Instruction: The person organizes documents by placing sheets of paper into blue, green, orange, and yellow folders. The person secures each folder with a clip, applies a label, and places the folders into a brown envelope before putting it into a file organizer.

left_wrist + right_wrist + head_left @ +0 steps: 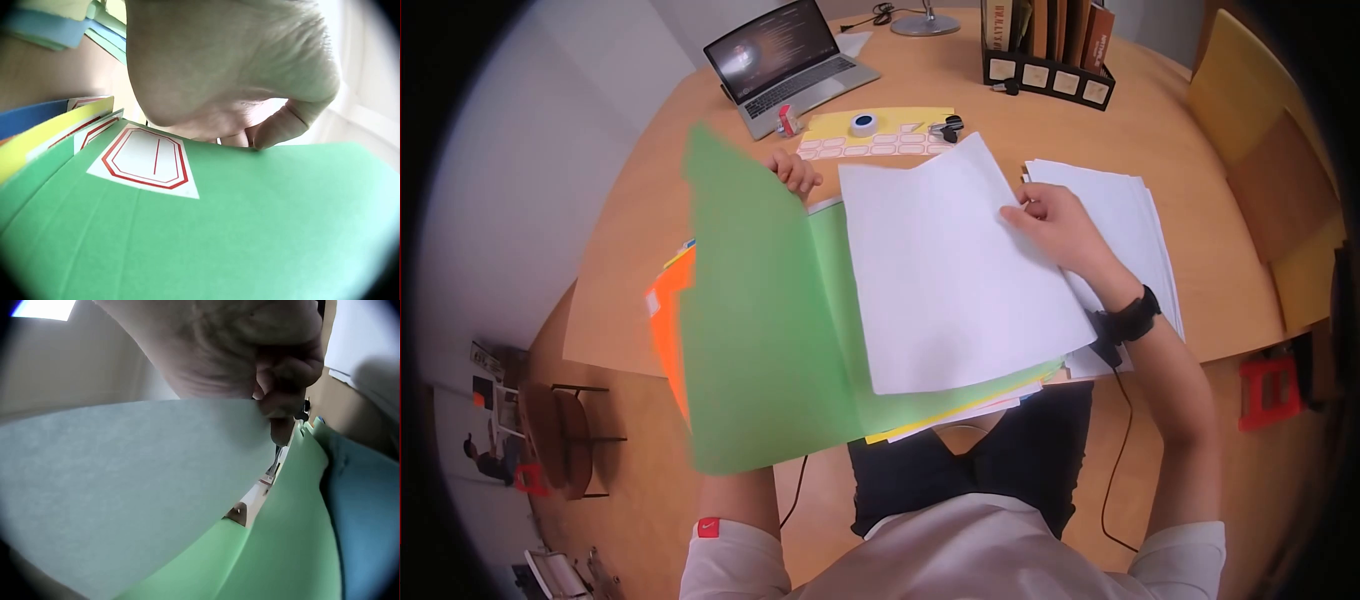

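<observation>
A green folder [760, 300] stands opened, its cover raised on the left and its other side lying over a stack with orange and yellow edges. My left hand [796, 172] holds the top edge of the cover; in the left wrist view the thumb of the hand [237, 69] bends over that edge, near a white label with a red border [147, 159]. My right hand [1060, 225] pinches the right edge of a white sheet [960, 280], which is tilted over the folder's inside. In the right wrist view the fingers of the hand [250, 356] grip the sheet's edge [137, 481].
Behind the folder lie a label sheet [870, 145], a tape roll [864, 124] and black-handled scissors [948, 128]. A laptop [785, 65] is at the back left, a black file box [1050, 78] at the back right. More white papers [1115, 220] lie on the right.
</observation>
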Demonstrator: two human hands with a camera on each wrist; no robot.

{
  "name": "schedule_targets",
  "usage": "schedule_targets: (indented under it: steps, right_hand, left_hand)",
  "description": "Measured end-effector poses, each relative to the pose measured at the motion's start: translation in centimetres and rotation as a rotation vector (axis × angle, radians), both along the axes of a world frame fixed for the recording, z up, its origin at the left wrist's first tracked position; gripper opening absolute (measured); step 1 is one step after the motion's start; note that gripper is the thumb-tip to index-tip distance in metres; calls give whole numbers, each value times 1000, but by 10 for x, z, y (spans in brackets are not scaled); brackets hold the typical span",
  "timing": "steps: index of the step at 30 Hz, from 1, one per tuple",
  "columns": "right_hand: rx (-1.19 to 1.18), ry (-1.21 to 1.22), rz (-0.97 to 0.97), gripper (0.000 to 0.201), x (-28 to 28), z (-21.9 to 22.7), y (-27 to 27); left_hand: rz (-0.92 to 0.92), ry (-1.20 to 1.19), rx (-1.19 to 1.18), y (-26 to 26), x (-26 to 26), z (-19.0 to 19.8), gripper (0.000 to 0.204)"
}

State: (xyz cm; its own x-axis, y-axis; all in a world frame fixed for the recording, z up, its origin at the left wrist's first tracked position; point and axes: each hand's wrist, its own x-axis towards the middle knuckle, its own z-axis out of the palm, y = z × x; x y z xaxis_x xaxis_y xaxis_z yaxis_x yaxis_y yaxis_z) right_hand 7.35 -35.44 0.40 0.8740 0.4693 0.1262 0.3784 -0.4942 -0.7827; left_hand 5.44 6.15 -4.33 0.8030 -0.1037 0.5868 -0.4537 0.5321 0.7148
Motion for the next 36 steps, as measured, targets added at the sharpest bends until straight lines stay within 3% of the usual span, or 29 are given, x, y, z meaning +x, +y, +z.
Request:
schedule_targets:
  steps: [4,7,10,13,14,16,18,21,24,27,31,36]
  right_hand:
    - [-61,-4,44,26,-18,2,23]
    - [-132,-10,64,25,-24,8,30]
    - [-214,-56,79,30,-25,10,33]
    - [-309,-157,73,33,-28,11,33]
    - [-374,-201,54,34,-31,18,34]
    - [-480,-279,0,35,-30,27,32]
    - [-562,-347,-72,35,-19,35,30]
    - [-441,-349,-101,33,25,35,26]
    - [-425,-309,-70,38,78,29,30]
    - [-342,-388,0,52,130,-4,44]
    - [-359,-525,25,69,152,-26,76]
    - [-323,-261,12,62,164,-27,99]
  left_hand:
    - [-31,15,10,4,4,-2,28]
    - [49,50,18,5,3,-4,25]
    - [-54,68,-7,5,0,-3,16]
    - [94,224,-19,-23,-27,21,22]
    - [0,189,-33,-15,-21,15,27]
    - [159,226,36,-23,-26,18,26]
    - [268,228,171,-34,-29,27,29]
    - [354,218,494,-35,-26,25,30]
    - [427,189,643,-40,-24,22,23]
    - [529,178,1095,-46,-28,30,9]
    - [514,239,1086,-52,-31,28,8]
    - [405,372,891,-49,-30,25,28]
